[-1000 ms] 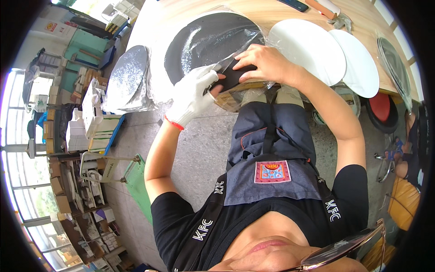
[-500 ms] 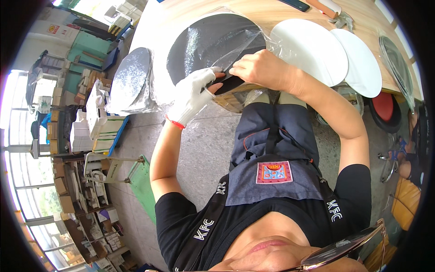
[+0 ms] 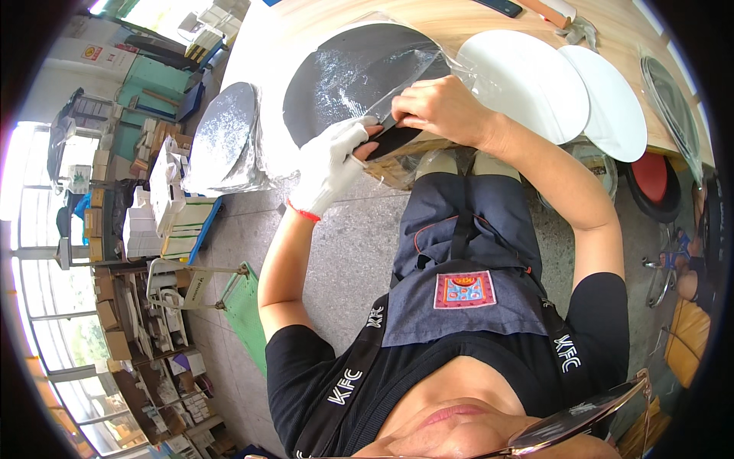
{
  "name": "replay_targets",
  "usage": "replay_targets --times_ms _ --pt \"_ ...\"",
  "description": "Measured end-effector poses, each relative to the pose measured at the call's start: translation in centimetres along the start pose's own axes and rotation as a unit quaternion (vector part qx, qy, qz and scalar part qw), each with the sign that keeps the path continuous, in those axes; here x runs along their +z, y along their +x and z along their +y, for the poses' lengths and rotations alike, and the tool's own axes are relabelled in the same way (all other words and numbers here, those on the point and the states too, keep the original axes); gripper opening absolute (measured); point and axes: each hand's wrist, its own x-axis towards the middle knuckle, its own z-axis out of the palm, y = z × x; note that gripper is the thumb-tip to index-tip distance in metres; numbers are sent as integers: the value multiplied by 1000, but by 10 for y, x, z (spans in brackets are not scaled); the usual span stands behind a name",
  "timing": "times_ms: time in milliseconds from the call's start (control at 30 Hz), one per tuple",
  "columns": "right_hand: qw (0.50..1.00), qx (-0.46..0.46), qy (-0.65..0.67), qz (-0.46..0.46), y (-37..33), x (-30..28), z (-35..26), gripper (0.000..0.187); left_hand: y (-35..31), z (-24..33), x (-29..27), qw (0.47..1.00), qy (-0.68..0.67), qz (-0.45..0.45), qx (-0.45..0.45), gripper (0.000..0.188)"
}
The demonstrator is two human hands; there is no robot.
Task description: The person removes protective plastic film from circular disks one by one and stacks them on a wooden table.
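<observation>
At the near edge of the wooden worktop [image 3: 428,19] both hands meet over a large black disc [image 3: 344,76] that lies flat inside a clear plastic bag [image 3: 447,57]. The left hand [image 3: 330,164], in a white glove with a red band at the wrist, is curled with its fingers bent inward, pinching the lower edge of the black disc where it overhangs the worktop's front. The right hand [image 3: 437,109] is bare and closed over the same edge just beside the left, its fingers folded down on the disc and the wrinkled plastic; a thin dark edge shows between the two hands, but whether it is a separate tool or only the rim of the disc cannot be told. The plastic is glossy and creased over the disc's upper face, and it stretches out to the right of the right hand. To the right of the black disc, touching the bag, lies a white disc [image 3: 524,80], and a second white disc [image 3: 612,99] overlaps it farther right. To the left, beside the worktop and lower, stands a stack of discs wrapped in silvery film [image 3: 225,138]. Under the hands a dark apron [image 3: 459,260] with a coloured patch covers the person's lap, and grey stone floor [image 3: 344,252] shows beside it. A red round stool [image 3: 650,176] stands at the right, below the worktop's edge.
</observation>
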Motion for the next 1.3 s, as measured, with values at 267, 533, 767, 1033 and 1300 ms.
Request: replay_targets --times_ms 267,533,767,1033,1300 --pt "982 -155 -65 81 2 -1 8 16 1 1 -9 978 -130 -25 -160 26" --pt "996 -48 9 79 3 7 5 11 0 -7 2 999 -24 9 -41 27" --pt "969 -156 -25 189 12 -9 -15 16 1 -5 4 989 -12 36 -140 26" --pt "986 62 90 -124 -4 1 5 30 0 -18 19 987 -77 142 7 44" --pt "993 -90 -59 -47 5 3 12 19 4 -1 -8 999 -16 -23 -27 31"
